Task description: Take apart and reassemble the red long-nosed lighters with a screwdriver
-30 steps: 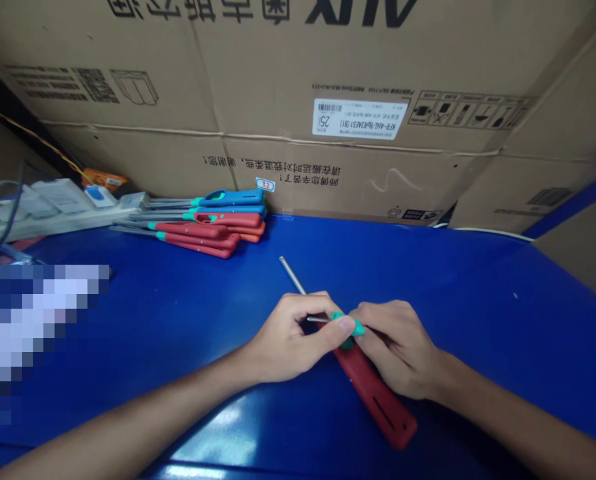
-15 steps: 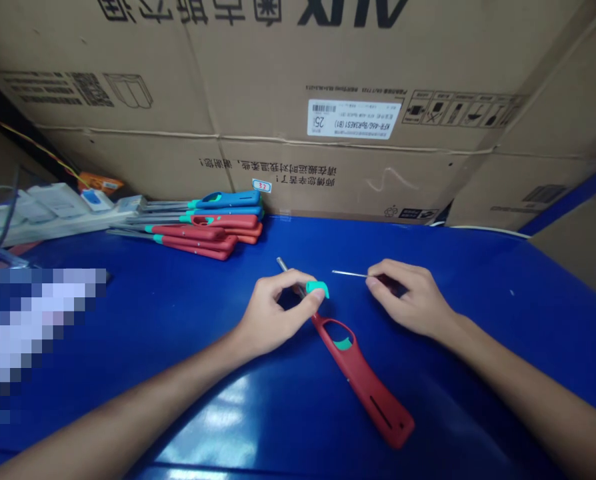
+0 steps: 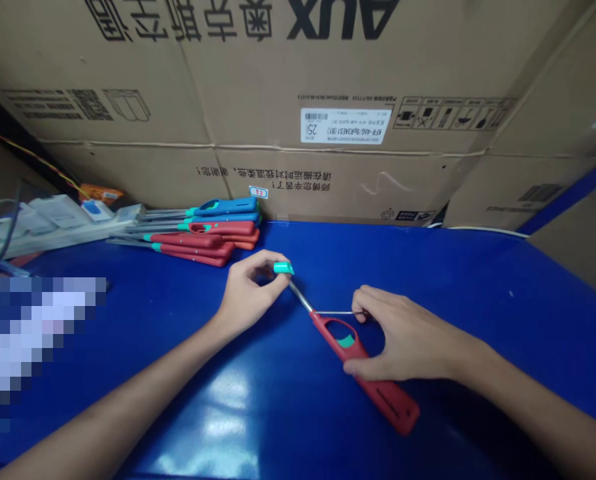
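Note:
A red long-neck lighter [image 3: 373, 383] with a green trigger lies on the blue table [image 3: 453, 280], its metal tube pointing up-left. My left hand [image 3: 248, 293] pinches a small green collar [image 3: 283, 268] at the tube's far end. My right hand [image 3: 403, 337] rests on the lighter's red handle, thumb against its side, and its fingers hold a thin metal rod [image 3: 335, 312] that points left toward the neck of the handle.
A stack of several red, orange and blue lighters [image 3: 208, 230] lies at the back left against large cardboard boxes [image 3: 298, 100]. A white power strip and cables [image 3: 43, 220] sit at the far left. A blurred patch covers the left edge.
My left hand slid the green collar up along the metal tube to its far end. My right hand drew out the thin rod, then came down onto the red handle with it.

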